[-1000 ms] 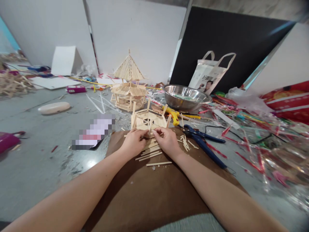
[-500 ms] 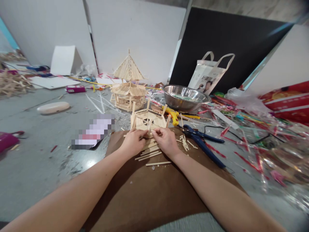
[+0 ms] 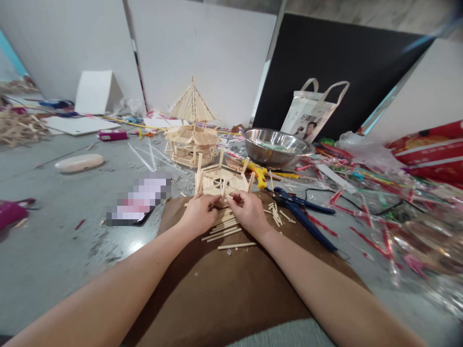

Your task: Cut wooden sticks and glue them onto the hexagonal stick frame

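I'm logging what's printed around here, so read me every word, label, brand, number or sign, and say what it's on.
White bag: the first character looks like "好"; the rest is too blurred.
Red pack: pale marks, too blurred.
Purple box: pale label, too small.
Phone: screen pixelated, unreadable.

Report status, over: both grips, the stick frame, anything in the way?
Left grip and right grip at near edge of stick frame, exact hold unclear. Posts standing, no roof. Closest clutter: loose sticks.
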